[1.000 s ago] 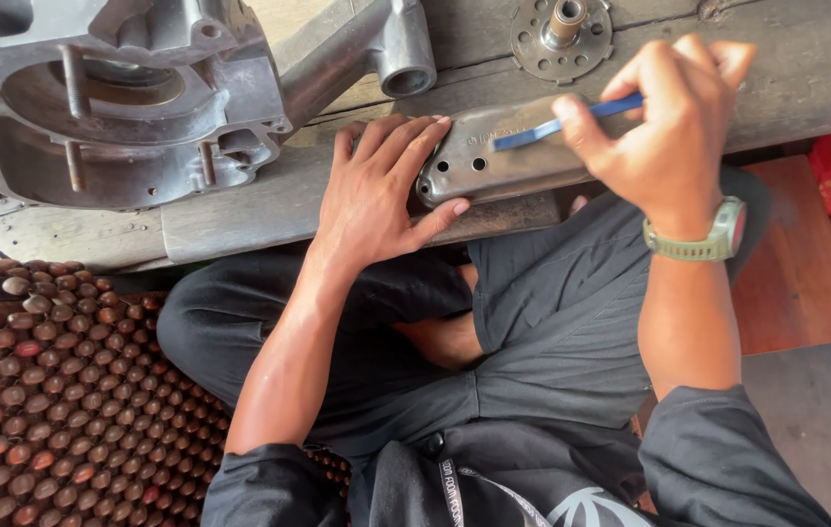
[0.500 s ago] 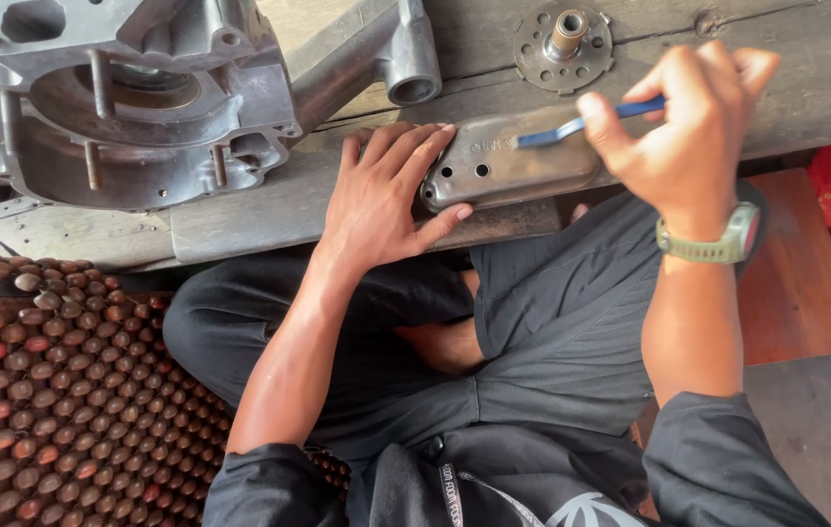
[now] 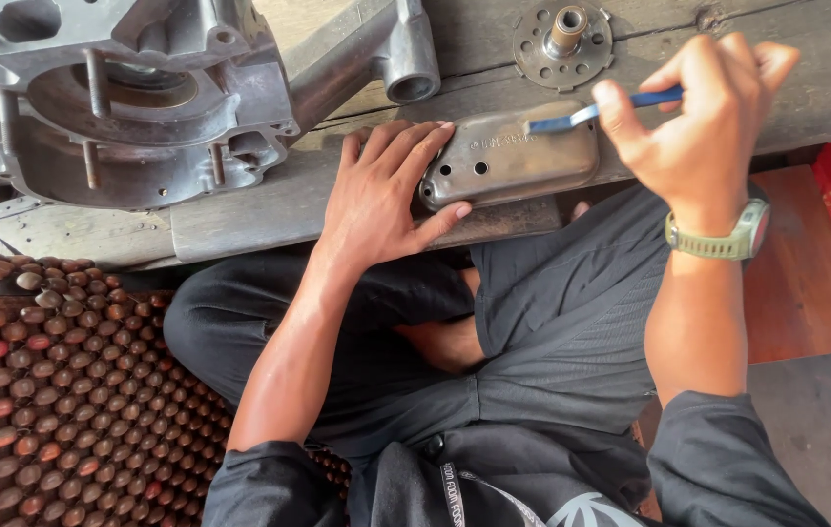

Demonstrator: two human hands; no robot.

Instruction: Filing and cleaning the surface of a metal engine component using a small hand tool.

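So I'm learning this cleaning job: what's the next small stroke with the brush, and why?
Probably draw the blue brush leftward along the metal cover, toward its two holes. The right hand holds it at the cover's top right edge, while the left hand pins the left end on the plank, so the middle looks free to sweep.

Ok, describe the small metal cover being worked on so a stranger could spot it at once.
Find the wooden bench with the big grey engine case at its far left. To the right of the case, at the bench's near edge, lies the cover. It is a flat, rounded grey plate with small holes, pinned by the left hand while the right hand holds a blue-handled tool on it.
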